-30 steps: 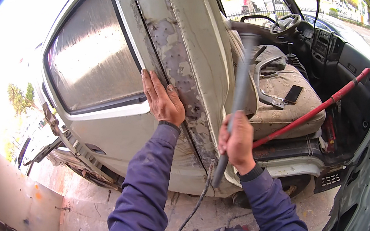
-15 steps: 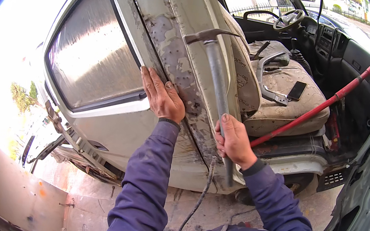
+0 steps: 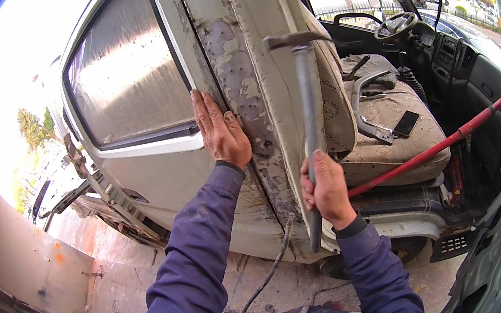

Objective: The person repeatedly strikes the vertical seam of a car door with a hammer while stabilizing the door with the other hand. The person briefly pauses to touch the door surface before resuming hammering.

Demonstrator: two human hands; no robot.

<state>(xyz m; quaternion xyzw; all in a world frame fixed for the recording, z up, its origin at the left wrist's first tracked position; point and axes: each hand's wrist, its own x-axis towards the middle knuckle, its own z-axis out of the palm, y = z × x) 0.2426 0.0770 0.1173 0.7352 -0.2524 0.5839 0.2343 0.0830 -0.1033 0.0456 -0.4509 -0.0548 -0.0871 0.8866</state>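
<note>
My right hand (image 3: 327,186) is wrapped round the grey metal handle of a hammer (image 3: 308,91). Its head, with a long curved pointed end, is up in front of the cab's door pillar and beside the seat back. My left hand (image 3: 223,132) lies flat with fingers stretched on the rear door (image 3: 152,175) of a pale vehicle cab, by the window's lower corner and the door gap. Between the hands runs the pillar (image 3: 237,71), its paint worn off in patches and its metal marked with small dents.
A red bar (image 3: 435,144) slants across the open front doorway. On the stained seat (image 3: 386,151) lie a phone (image 3: 406,123) and a grey curved handle-like part (image 3: 360,101). A dark hose (image 3: 275,266) hangs below the pillar. The front door (image 3: 499,255) stands open at the right.
The hammer and my right hand have shifted slightly to the right, and the hammer head is now a little higher. My left hand stays in place on the door.
</note>
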